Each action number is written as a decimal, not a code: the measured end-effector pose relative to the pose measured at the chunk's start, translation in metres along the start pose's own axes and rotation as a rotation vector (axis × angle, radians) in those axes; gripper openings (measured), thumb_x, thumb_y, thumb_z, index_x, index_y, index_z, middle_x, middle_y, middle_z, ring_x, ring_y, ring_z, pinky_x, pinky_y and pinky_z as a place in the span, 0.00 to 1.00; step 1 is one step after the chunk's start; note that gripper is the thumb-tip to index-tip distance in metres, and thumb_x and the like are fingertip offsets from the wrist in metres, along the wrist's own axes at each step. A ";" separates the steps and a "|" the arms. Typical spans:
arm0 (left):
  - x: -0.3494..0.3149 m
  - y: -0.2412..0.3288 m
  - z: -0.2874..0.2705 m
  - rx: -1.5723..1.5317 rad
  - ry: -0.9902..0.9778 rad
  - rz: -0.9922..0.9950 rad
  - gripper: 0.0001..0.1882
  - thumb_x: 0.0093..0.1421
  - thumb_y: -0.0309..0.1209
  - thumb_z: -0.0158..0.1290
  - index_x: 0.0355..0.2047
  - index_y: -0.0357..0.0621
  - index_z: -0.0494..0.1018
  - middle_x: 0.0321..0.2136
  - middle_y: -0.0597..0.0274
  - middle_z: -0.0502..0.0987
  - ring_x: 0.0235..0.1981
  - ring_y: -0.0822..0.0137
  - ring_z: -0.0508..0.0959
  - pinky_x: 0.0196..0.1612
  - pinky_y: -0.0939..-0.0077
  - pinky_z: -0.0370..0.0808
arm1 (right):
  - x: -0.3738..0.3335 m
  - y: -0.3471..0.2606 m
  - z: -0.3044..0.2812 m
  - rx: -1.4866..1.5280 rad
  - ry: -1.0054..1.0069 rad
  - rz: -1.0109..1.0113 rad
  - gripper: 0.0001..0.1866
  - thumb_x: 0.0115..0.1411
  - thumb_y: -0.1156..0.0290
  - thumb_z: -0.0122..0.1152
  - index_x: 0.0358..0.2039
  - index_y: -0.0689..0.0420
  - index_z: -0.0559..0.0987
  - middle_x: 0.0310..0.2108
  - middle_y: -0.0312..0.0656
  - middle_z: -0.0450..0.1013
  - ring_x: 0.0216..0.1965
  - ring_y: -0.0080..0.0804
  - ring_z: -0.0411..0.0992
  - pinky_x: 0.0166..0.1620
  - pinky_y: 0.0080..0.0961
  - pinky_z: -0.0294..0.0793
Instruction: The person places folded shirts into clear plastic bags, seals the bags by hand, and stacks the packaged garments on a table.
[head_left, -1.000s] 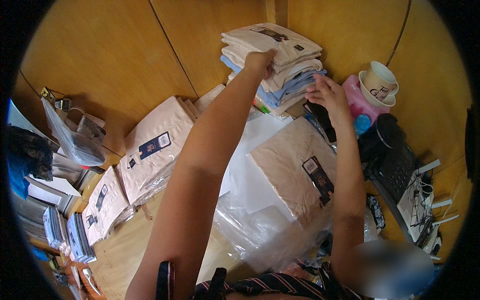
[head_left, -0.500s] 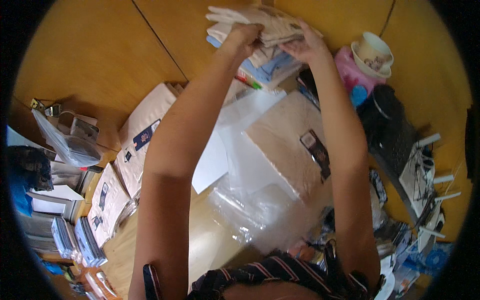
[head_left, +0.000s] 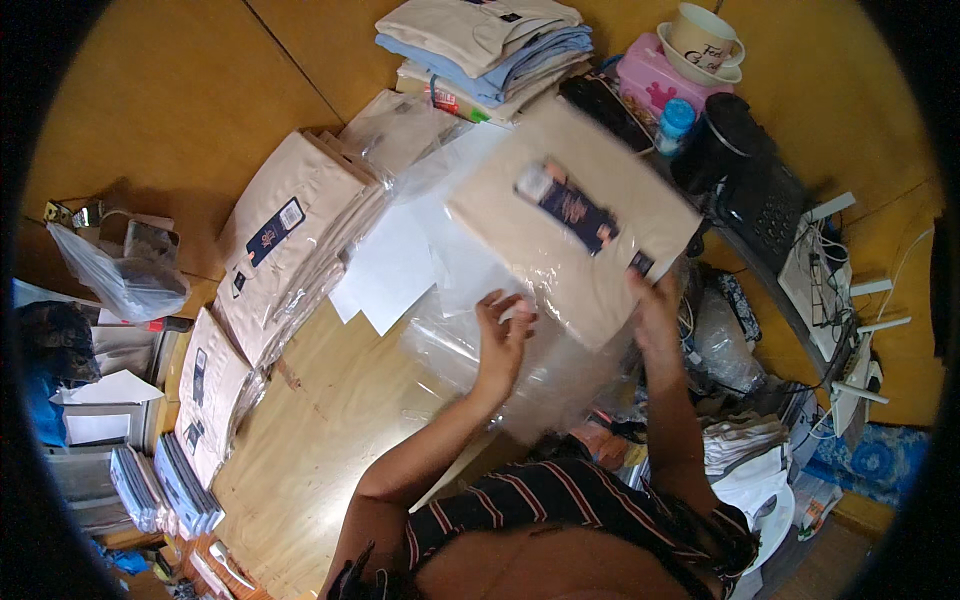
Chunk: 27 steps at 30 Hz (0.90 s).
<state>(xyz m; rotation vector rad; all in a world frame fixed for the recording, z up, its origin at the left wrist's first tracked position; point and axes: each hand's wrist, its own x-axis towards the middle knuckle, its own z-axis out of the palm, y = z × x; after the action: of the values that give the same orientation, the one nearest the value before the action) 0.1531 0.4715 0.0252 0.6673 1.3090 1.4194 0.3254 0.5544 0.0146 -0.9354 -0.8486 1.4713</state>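
Note:
My right hand (head_left: 655,315) grips the lower right corner of a folded beige garment (head_left: 500,215), which carries a dark blue hang tag (head_left: 575,212) and a small dark label. The garment is tilted and partly blurred, with a shine of clear plastic along its near edge. My left hand (head_left: 505,345) is open just off the garment's near left edge, fingers bent and apart. Clear plastic bags (head_left: 450,345) lie beneath, beside white paper sheets (head_left: 385,265). At the back is a stack of folded beige and light blue garments (head_left: 480,40).
Bagged beige garments (head_left: 290,215) are piled along the left, with blue-and-white packets (head_left: 185,485) nearer. A pink box (head_left: 650,75) bears a bowl and cup (head_left: 703,40); a blue-lidded jar (head_left: 676,125) stands before it. A black keyboard-like device (head_left: 765,210) and white router (head_left: 815,290) line the right.
Both hands have come back from the far stack toward me. My right hand has taken hold of the tagged beige garment, now shifted and tilted. My left hand has let go of the stack.

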 end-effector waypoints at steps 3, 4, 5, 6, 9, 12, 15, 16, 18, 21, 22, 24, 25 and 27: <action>0.008 -0.004 0.001 0.030 0.145 -0.047 0.32 0.54 0.44 0.44 0.51 0.43 0.42 0.49 0.53 0.55 0.47 0.62 0.62 0.45 0.65 0.63 | -0.015 0.014 -0.018 -0.076 0.074 0.101 0.29 0.48 0.80 0.52 0.51 0.59 0.55 0.47 0.40 0.59 0.47 0.30 0.58 0.49 0.25 0.58; 0.019 0.001 0.005 0.049 0.156 -0.072 0.35 0.53 0.46 0.44 0.52 0.44 0.39 0.50 0.53 0.53 0.47 0.62 0.62 0.45 0.66 0.62 | -0.016 0.012 -0.018 -0.065 0.059 0.104 0.30 0.47 0.81 0.53 0.51 0.58 0.55 0.47 0.40 0.58 0.47 0.30 0.58 0.48 0.25 0.58; 0.030 0.006 0.010 0.069 0.167 -0.098 0.38 0.53 0.47 0.44 0.54 0.44 0.36 0.51 0.53 0.51 0.48 0.62 0.61 0.46 0.66 0.62 | -0.005 0.021 -0.029 -0.086 0.033 0.051 0.31 0.47 0.78 0.54 0.51 0.58 0.54 0.48 0.40 0.57 0.48 0.30 0.56 0.49 0.25 0.57; 0.042 0.009 0.017 -0.015 0.126 -0.060 0.38 0.53 0.46 0.45 0.54 0.44 0.36 0.51 0.53 0.52 0.48 0.62 0.61 0.47 0.67 0.61 | 0.002 0.015 -0.025 -0.091 0.042 0.030 0.31 0.47 0.78 0.55 0.51 0.59 0.54 0.49 0.40 0.56 0.49 0.31 0.56 0.49 0.25 0.57; 0.085 0.000 0.041 -0.124 0.065 0.005 0.42 0.52 0.44 0.46 0.54 0.42 0.31 0.52 0.51 0.47 0.50 0.60 0.56 0.49 0.69 0.58 | 0.030 0.014 -0.021 -0.324 0.144 -0.138 0.33 0.48 0.69 0.56 0.52 0.61 0.52 0.48 0.48 0.58 0.48 0.37 0.59 0.47 0.27 0.60; 0.122 -0.025 0.037 0.011 0.123 -0.053 0.46 0.51 0.42 0.46 0.54 0.37 0.26 0.55 0.45 0.37 0.55 0.53 0.45 0.50 0.69 0.56 | 0.037 -0.013 -0.023 -1.303 0.070 -0.227 0.37 0.49 0.57 0.53 0.52 0.63 0.49 0.44 0.57 0.60 0.41 0.48 0.65 0.42 0.33 0.65; 0.102 0.013 0.044 0.194 0.258 0.015 0.41 0.50 0.37 0.47 0.54 0.36 0.33 0.54 0.44 0.41 0.54 0.51 0.47 0.49 0.68 0.58 | 0.022 -0.042 -0.006 -1.447 0.215 0.012 0.35 0.50 0.55 0.50 0.51 0.64 0.52 0.31 0.56 0.67 0.33 0.48 0.68 0.37 0.32 0.66; 0.106 0.016 0.041 0.339 0.393 0.186 0.38 0.50 0.36 0.47 0.54 0.36 0.38 0.53 0.44 0.44 0.53 0.51 0.49 0.48 0.68 0.59 | 0.018 -0.044 -0.003 -1.496 0.246 0.028 0.34 0.50 0.55 0.50 0.51 0.64 0.53 0.27 0.56 0.69 0.30 0.48 0.69 0.35 0.33 0.67; 0.128 0.031 0.031 0.378 0.487 0.443 0.30 0.50 0.34 0.47 0.50 0.34 0.50 0.48 0.43 0.53 0.48 0.53 0.57 0.45 0.69 0.62 | 0.016 -0.042 -0.007 -1.605 0.276 -0.142 0.33 0.51 0.55 0.49 0.50 0.65 0.55 0.22 0.54 0.70 0.25 0.49 0.69 0.32 0.35 0.67; 0.177 0.105 0.026 0.287 0.463 0.466 0.16 0.50 0.32 0.47 0.33 0.28 0.69 0.29 0.48 0.71 0.31 0.60 0.71 0.37 0.73 0.66 | 0.019 -0.057 -0.003 -1.648 0.211 -0.401 0.30 0.51 0.57 0.50 0.49 0.62 0.58 0.21 0.52 0.70 0.24 0.50 0.69 0.29 0.35 0.67; 0.210 0.110 0.015 0.297 0.485 0.584 0.16 0.50 0.33 0.47 0.33 0.28 0.68 0.27 0.48 0.71 0.29 0.61 0.71 0.35 0.73 0.66 | 0.020 -0.067 0.007 -1.633 0.148 -0.338 0.29 0.51 0.56 0.49 0.50 0.60 0.58 0.24 0.52 0.70 0.25 0.49 0.69 0.30 0.35 0.67; 0.256 0.123 0.006 0.315 0.423 0.575 0.15 0.50 0.33 0.48 0.31 0.29 0.69 0.22 0.49 0.70 0.24 0.63 0.70 0.30 0.73 0.67 | 0.021 -0.088 0.028 -1.600 0.054 -0.196 0.29 0.51 0.55 0.49 0.50 0.57 0.58 0.29 0.52 0.70 0.27 0.47 0.70 0.31 0.35 0.68; 0.264 0.137 0.008 0.318 0.347 0.452 0.14 0.50 0.32 0.49 0.29 0.30 0.69 0.19 0.51 0.70 0.21 0.63 0.69 0.27 0.72 0.67 | 0.023 -0.094 0.037 -1.540 0.014 -0.177 0.27 0.51 0.57 0.50 0.49 0.56 0.59 0.28 0.51 0.70 0.26 0.46 0.70 0.31 0.34 0.68; 0.272 0.153 0.012 0.148 0.249 0.238 0.11 0.49 0.32 0.50 0.23 0.33 0.68 0.15 0.55 0.67 0.16 0.64 0.67 0.21 0.70 0.65 | 0.030 -0.100 0.053 -1.418 -0.071 -0.135 0.25 0.51 0.59 0.51 0.48 0.54 0.62 0.25 0.50 0.70 0.23 0.42 0.69 0.30 0.32 0.67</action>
<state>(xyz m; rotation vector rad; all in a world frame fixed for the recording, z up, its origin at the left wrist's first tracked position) 0.0341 0.7485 0.1065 0.7840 1.5819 1.6491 0.3180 0.5937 0.1243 -1.7537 -2.0253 0.6066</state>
